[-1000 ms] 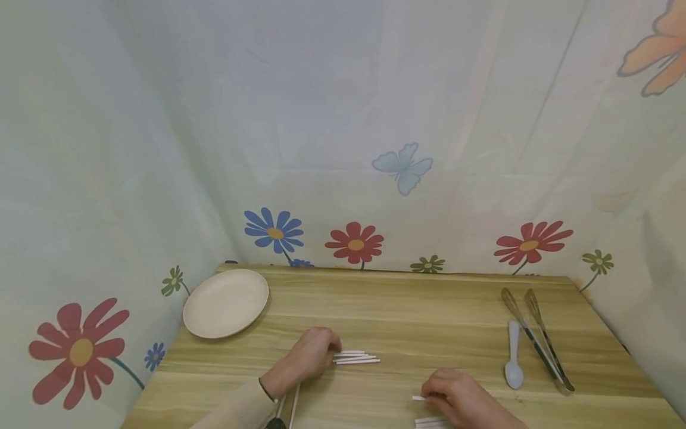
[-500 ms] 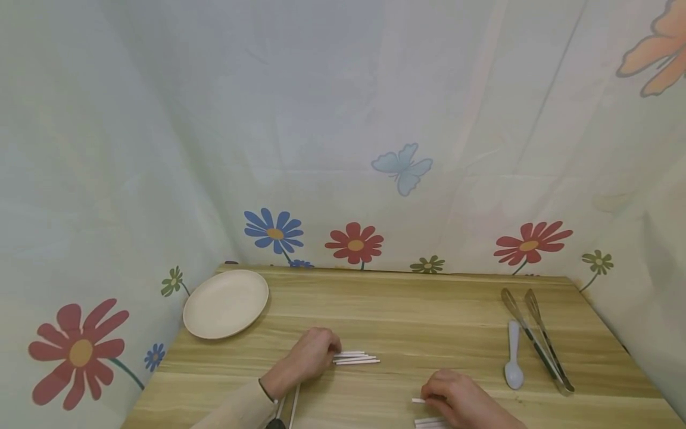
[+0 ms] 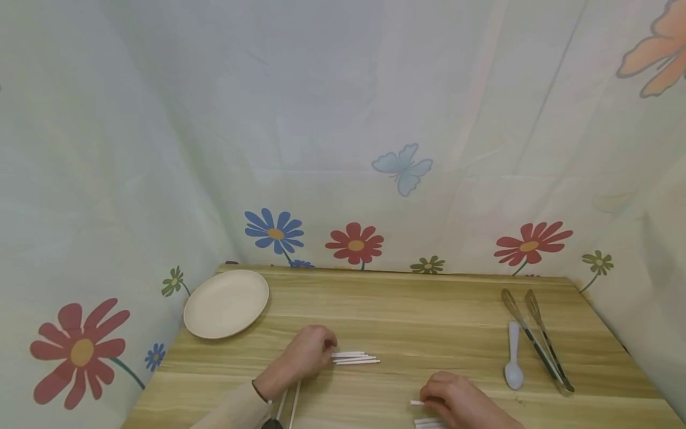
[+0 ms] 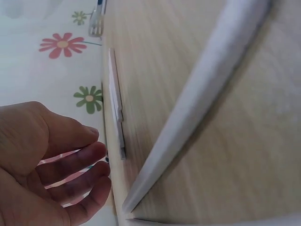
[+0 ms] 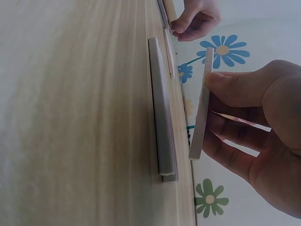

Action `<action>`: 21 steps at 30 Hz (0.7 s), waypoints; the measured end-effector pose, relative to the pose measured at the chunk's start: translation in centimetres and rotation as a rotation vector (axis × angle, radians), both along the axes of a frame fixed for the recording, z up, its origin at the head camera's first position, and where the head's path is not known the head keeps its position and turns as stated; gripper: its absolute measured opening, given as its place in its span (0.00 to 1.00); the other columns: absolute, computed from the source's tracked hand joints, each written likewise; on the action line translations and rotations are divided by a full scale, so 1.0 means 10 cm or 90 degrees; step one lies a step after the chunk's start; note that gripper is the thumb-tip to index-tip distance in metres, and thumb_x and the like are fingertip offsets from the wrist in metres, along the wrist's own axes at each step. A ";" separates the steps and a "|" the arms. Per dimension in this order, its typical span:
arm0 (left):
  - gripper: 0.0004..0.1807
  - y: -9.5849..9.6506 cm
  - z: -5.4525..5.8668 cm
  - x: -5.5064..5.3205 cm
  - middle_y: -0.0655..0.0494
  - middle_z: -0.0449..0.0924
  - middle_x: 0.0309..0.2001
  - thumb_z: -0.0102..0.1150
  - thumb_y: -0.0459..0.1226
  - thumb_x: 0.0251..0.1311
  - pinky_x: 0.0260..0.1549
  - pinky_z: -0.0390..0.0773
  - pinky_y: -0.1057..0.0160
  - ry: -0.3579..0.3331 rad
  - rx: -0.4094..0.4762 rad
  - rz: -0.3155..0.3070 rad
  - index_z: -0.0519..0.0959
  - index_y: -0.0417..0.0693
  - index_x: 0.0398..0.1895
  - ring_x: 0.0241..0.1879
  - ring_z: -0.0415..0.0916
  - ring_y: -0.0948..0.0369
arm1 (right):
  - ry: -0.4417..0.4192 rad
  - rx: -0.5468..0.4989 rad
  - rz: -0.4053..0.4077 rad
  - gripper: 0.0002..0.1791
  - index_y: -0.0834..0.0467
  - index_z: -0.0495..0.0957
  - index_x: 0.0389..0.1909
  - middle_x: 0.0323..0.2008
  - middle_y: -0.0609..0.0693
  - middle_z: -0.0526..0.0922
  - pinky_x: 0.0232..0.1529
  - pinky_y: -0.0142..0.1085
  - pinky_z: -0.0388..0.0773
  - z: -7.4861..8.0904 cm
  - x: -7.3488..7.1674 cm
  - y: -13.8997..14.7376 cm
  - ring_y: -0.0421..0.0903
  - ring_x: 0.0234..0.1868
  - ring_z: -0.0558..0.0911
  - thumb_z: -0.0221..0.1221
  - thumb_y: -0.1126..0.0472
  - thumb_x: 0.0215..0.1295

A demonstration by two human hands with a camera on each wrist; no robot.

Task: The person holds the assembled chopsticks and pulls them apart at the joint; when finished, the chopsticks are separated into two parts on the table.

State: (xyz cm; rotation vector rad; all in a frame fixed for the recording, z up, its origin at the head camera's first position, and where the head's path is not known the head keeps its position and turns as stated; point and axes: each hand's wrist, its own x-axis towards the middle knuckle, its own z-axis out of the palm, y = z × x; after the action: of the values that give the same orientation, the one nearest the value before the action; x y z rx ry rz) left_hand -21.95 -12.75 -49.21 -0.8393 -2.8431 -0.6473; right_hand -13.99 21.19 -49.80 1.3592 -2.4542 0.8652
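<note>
My left hand (image 3: 308,354) is by the left end of a small pile of white sticks (image 3: 355,358) on the wooden table. In the left wrist view, its fingers (image 4: 77,165) are loosely curled with nothing visible between them, and the pile (image 4: 116,106) lies beyond. With thumb and fingers, my right hand (image 3: 455,398) pinches one short white stick (image 5: 202,103), raised off the table in the right wrist view. Below that hand lie more white sticks (image 3: 430,422), partly cut off by the head view's lower edge.
Two long thin white rods (image 3: 294,405) and a dark rounded object (image 3: 273,424) lie near the left forearm. A beige plate (image 3: 226,304) sits at the back left. To the right are a pale spoon (image 3: 513,357) and metal tongs (image 3: 541,339). A flowered curtain (image 3: 332,119) surrounds the table.
My left hand has shifted slightly left and away from the pile's end. The right hand has moved only slightly, still pinching the white stick.
</note>
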 end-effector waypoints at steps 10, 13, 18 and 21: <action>0.04 -0.10 0.00 0.12 0.57 0.82 0.27 0.65 0.30 0.48 0.28 0.76 0.68 0.020 0.023 0.012 0.84 0.44 0.28 0.27 0.76 0.67 | 0.016 0.017 -0.005 0.08 0.49 0.82 0.35 0.34 0.36 0.79 0.36 0.18 0.70 -0.03 -0.01 0.01 0.29 0.36 0.76 0.66 0.66 0.58; 0.04 -0.14 0.01 0.17 0.59 0.80 0.25 0.66 0.30 0.47 0.26 0.75 0.70 0.027 0.033 0.014 0.82 0.47 0.24 0.25 0.74 0.68 | 0.013 0.022 -0.004 0.08 0.49 0.83 0.35 0.34 0.36 0.80 0.36 0.19 0.71 -0.04 -0.01 0.02 0.29 0.36 0.76 0.65 0.65 0.59; 0.04 -0.20 0.04 0.25 0.62 0.78 0.24 0.67 0.31 0.48 0.26 0.73 0.70 0.025 0.042 0.035 0.81 0.49 0.24 0.25 0.72 0.69 | 0.015 0.025 -0.002 0.08 0.49 0.83 0.35 0.34 0.36 0.80 0.36 0.19 0.71 -0.05 -0.02 0.01 0.29 0.36 0.76 0.65 0.66 0.59; 0.04 -0.24 0.05 0.29 0.62 0.78 0.25 0.67 0.32 0.49 0.26 0.74 0.70 0.035 0.044 0.049 0.81 0.48 0.26 0.26 0.71 0.69 | 0.026 0.025 0.002 0.08 0.50 0.83 0.35 0.34 0.37 0.80 0.36 0.18 0.71 -0.06 -0.03 0.01 0.30 0.36 0.76 0.66 0.66 0.57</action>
State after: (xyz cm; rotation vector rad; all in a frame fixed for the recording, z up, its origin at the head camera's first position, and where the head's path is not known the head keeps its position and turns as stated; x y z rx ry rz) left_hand -19.04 -15.13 -48.74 -0.7210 -2.7709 -0.6963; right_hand -14.28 21.27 -50.39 1.3795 -2.4518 0.7865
